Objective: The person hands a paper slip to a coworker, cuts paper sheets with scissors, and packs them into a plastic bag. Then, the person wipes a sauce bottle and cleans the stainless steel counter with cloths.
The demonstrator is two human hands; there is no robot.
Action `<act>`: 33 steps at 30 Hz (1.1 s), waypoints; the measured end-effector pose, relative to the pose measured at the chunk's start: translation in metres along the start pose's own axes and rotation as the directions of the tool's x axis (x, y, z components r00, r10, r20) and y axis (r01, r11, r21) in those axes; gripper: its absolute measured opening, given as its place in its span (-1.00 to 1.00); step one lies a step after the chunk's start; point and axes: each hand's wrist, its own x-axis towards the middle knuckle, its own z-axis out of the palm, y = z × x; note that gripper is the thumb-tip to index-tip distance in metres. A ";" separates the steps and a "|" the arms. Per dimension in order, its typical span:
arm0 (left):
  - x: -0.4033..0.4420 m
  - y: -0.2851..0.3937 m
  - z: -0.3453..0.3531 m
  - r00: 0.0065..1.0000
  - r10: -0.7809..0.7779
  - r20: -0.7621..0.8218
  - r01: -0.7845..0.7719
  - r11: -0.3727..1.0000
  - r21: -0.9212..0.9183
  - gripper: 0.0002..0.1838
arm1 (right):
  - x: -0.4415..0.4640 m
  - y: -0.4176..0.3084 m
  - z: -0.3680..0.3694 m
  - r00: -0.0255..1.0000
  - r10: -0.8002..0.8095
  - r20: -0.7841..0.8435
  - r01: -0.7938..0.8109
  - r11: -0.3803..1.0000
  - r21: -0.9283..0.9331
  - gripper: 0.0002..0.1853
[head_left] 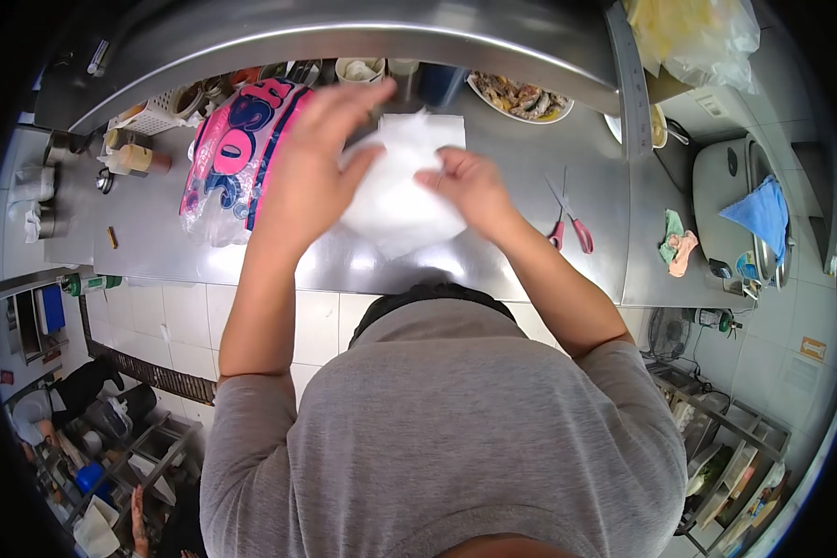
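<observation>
Readable on the plastic pack point(228, 153), upper left of centre: the large letters "OSH", running slantwise from bottom to top of the pack, in bulky lettering against pink, dark blue and clear film. Just below the "O", towards the crumpled lower end, marked with one more big dark letter, too creased to make out with certainty. On the wall at the right edge of the frame, in white on an orange sign point(812, 349): an arrow pointing left. On a pale sheet point(803, 377) below it, too faint to read.

Two hands point(477, 191) flank blurred white paper point(402, 203)
</observation>
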 end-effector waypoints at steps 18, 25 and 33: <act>-0.070 -0.101 0.166 0.778 -0.625 -0.062 0.623 0.780 -0.056 -0.38 | 0.055 0.103 -0.036 0.774 -0.308 -0.553 0.012 0.881 -0.474 -0.40; -0.071 -0.097 0.174 0.342 -0.840 0.422 0.824 0.053 -0.564 -0.33 | 0.069 0.109 -0.061 0.923 0.372 -0.100 -0.331 0.898 0.291 -0.37; -0.105 -0.027 0.139 0.599 -0.677 0.427 0.623 0.058 -0.780 -0.32 | 0.008 0.079 -0.069 0.971 0.166 0.170 -0.199 0.958 0.206 -0.40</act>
